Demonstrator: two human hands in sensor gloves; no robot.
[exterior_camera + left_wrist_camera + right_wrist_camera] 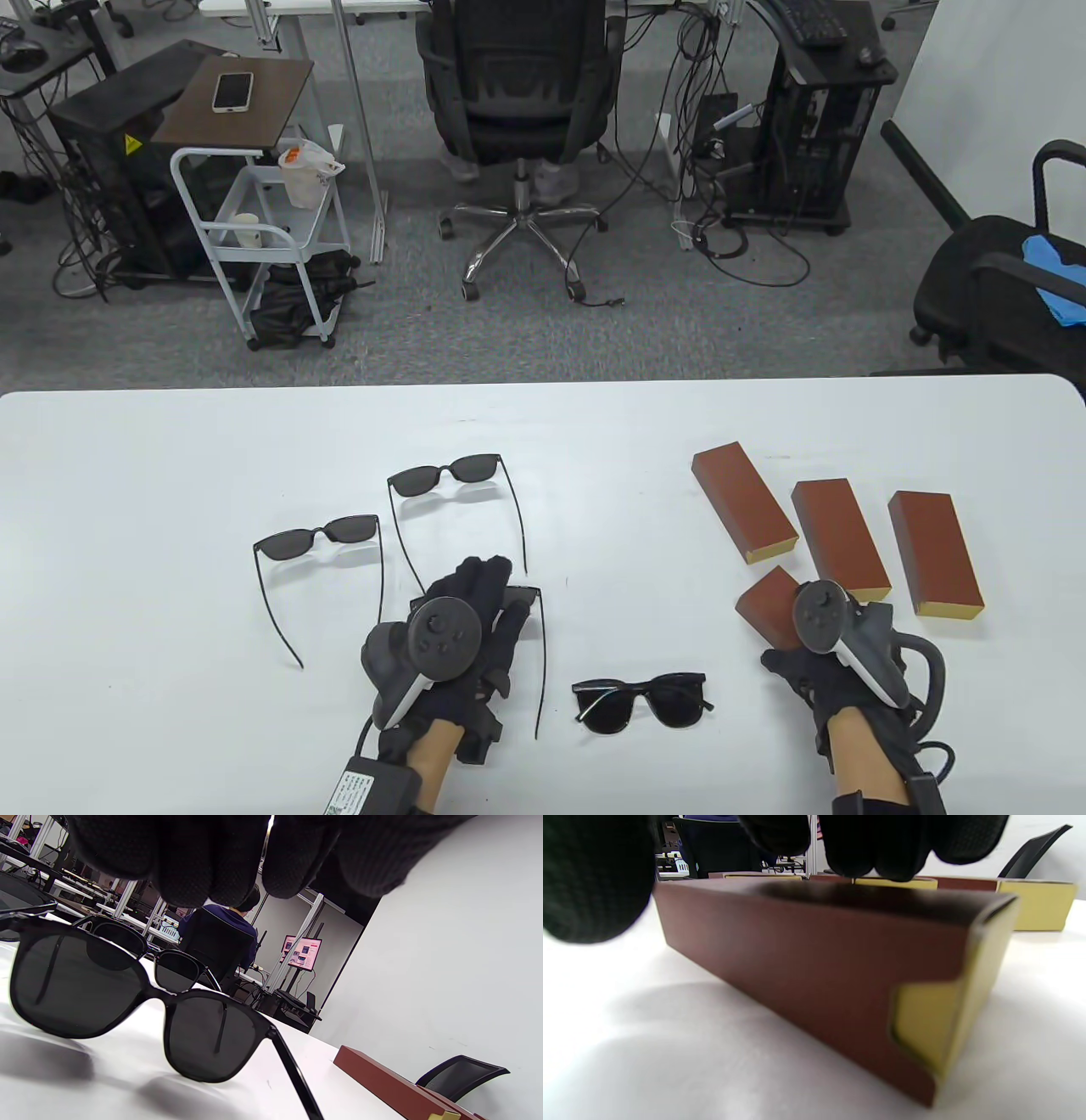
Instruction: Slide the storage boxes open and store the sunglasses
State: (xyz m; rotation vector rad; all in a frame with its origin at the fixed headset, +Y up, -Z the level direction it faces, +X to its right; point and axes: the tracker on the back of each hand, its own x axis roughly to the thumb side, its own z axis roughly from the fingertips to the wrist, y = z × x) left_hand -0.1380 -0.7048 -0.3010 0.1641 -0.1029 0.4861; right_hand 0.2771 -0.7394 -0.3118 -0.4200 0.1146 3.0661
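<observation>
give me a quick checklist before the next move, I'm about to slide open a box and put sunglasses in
1. Right hand on the nearest box: ok, fingers over its top.
2. Grip firm on that box: cannot tell.
3. Box drawer closed, yellow end flush: ok.
4. Left hand holding its sunglasses: not ok, fingers hover above the frame.
5. Those sunglasses folded: not ok, arm extended.
6. Folded pair available: ok, lying free between the hands.

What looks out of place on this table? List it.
Little stands out. The storage boxes lie fanned at differing angles, all shut. Three sunglasses have temples spread; only the pair nearest the table edge is folded. No damage or spills show.
</observation>
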